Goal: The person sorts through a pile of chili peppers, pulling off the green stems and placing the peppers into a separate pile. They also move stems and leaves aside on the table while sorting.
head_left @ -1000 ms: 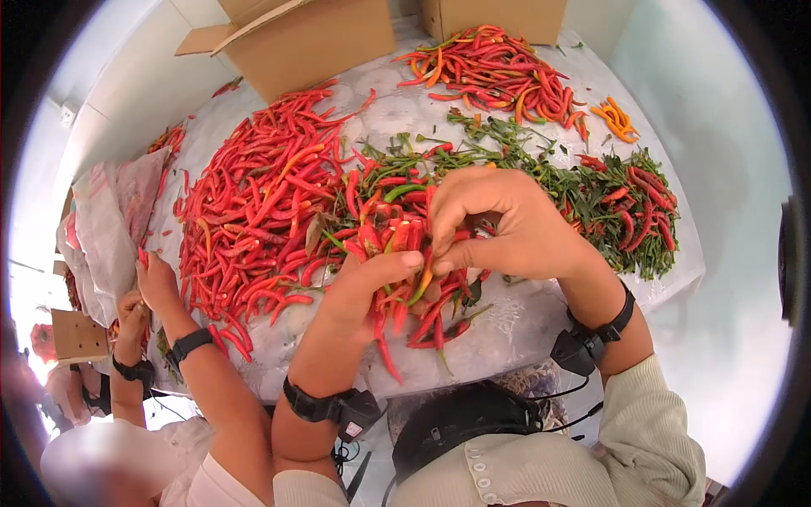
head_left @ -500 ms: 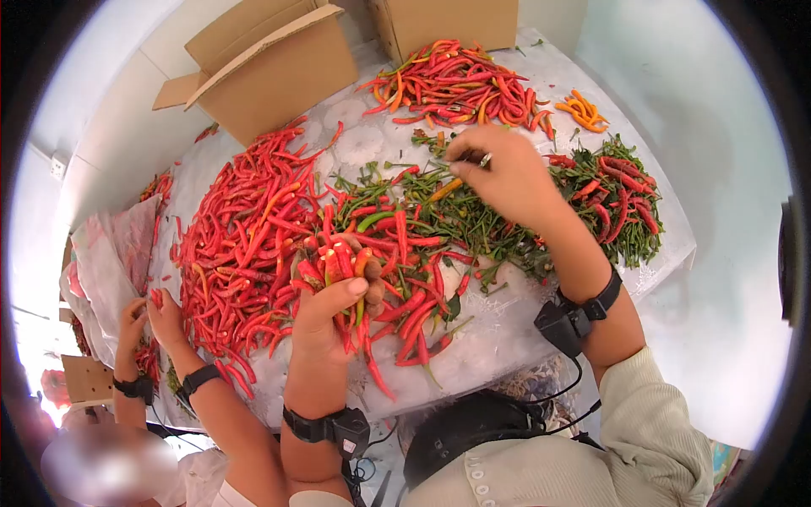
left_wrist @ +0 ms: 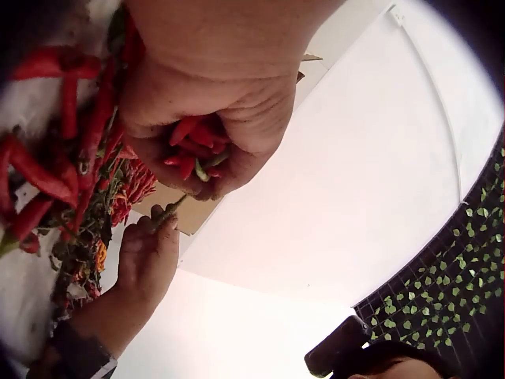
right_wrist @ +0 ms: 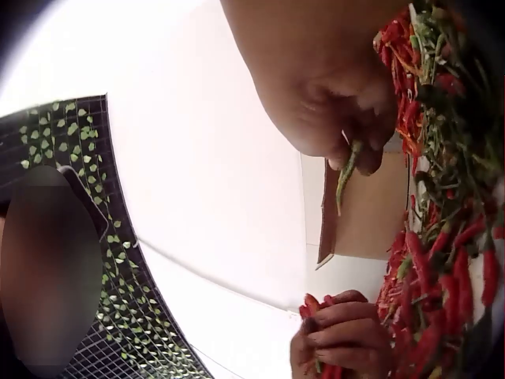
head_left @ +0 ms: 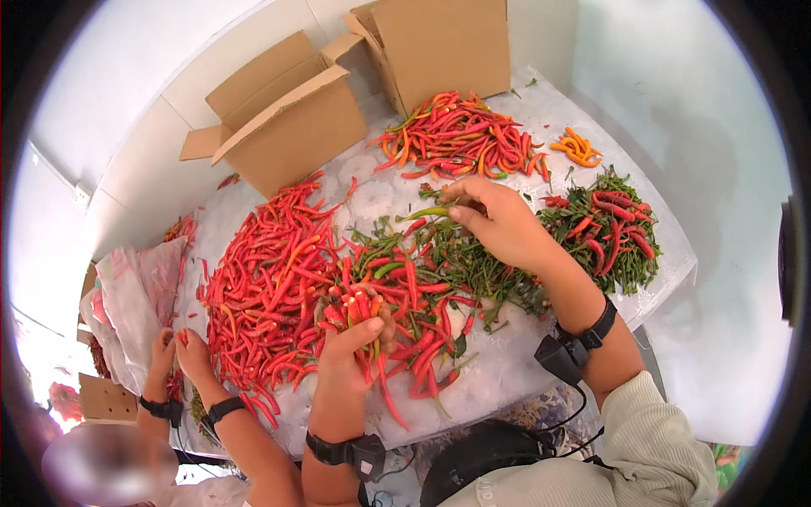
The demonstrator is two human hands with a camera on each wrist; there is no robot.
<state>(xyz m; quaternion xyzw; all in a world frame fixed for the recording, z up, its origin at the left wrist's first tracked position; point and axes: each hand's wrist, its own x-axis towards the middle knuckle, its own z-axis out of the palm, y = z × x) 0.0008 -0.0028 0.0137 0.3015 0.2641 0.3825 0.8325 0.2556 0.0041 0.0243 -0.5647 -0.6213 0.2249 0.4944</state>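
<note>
My left hand (head_left: pixel 342 351) grips a bunch of red chilies (head_left: pixel 361 306), their cut ends pointing up past the thumb. In the left wrist view the red chilies (left_wrist: pixel 197 134) fill the curl of the fingers, with a greenish one among them. Farther back, above the strewn green stems (head_left: pixel 473 262), my right hand (head_left: pixel 503 224) pinches a slim green chili (head_left: pixel 429 212) between thumb and fingers. That green chili (right_wrist: pixel 345 178) points away from the fingertips in the right wrist view. More red chilies (head_left: pixel 427 346) lie beside the left hand.
A big red chili heap (head_left: pixel 262 287) spreads to the left, a second heap (head_left: pixel 465 139) at the back. Orange chilies (head_left: pixel 576 148) and a leafy stem pile with dark red chilies (head_left: pixel 621 228) lie right. Cardboard boxes (head_left: pixel 291 131) stand behind. Another person's hands (head_left: pixel 190 351) work at far left.
My right hand has left the bunch in the left hand, moved right and back over the stems, and now pinches a green chili. The left hand keeps its bunch. The head view has shifted.
</note>
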